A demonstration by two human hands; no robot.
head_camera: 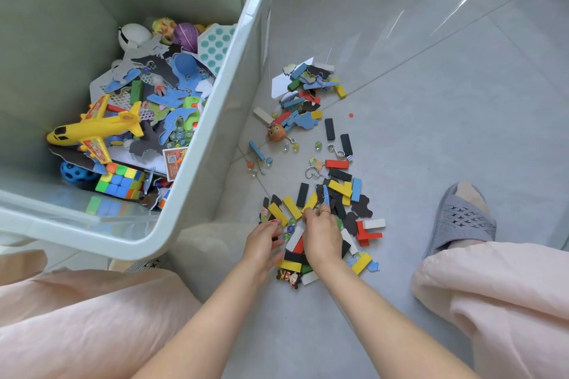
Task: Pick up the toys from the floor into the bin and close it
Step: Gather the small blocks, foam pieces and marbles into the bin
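- L hand [264, 240] at 6 o'clock, fingers loosely curled, tips down on the near block pile; can't tell if it grips anything.
- R hand [320, 232] just beside it, ring on one finger, fingertips pinching small pieces at pile top; exact piece unclear.
- near block pile [326, 218]: flat coloured blocks, yellow/black/red/white, w/ marbles [291, 228] between the hands, small figure toy [291, 278] at the near edge.
- Pink-trousered knees at 7 and 4 o'clock, grey slipper [462, 218] at 3; bare tile floor [462, 101] open to the R of the toys.
- Mid: loose marbles, metal hooks [334, 149], orange head toy [276, 133], single blocks strung toward 12.
- far pile [311, 92] at 12-1 o'clock, blocks + foam shapes, close to the bin wall.
- bin [221, 120] at 9-11 o'clock, open, rim just L of the toys; inside yellow plane [95, 129], puzzle cube [121, 181], balls, foam cutouts.
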